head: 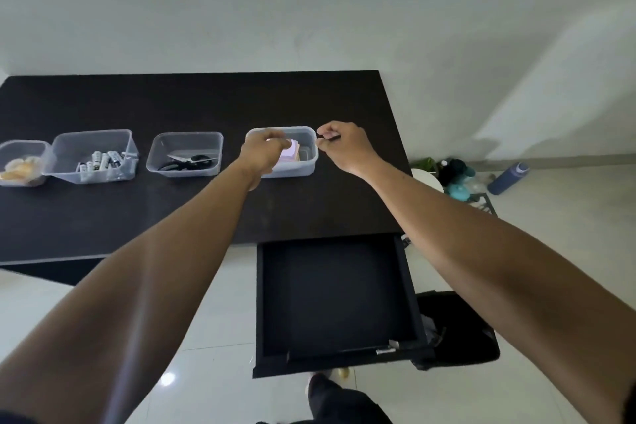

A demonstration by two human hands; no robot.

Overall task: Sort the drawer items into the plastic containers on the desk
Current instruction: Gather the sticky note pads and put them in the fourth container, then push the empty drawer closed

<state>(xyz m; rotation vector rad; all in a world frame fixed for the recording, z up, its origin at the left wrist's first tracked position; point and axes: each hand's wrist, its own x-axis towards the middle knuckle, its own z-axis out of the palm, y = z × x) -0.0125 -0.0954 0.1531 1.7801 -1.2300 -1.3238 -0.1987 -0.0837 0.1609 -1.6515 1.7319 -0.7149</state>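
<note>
Several clear plastic containers stand in a row on the dark desk (pixel 192 217). My left hand (pixel 265 151) reaches into the rightmost container (pixel 306 167) and holds a pale pink pad of sticky notes (pixel 290 152) inside it. My right hand (pixel 344 144) hovers just right of that container's rim, pinching a small thin dark item (pixel 328 137). The black drawer (pixel 337 299) below the desk's right end is pulled out, and I see nothing in it.
From the left, the containers hold yellowish items (pixel 20 167), batteries (pixel 101 160) and scissors (pixel 189 162). A blue bottle (pixel 507 177) and teal objects (pixel 457 182) lie on the tiled floor at right. A black bin (pixel 457 327) stands beside the drawer.
</note>
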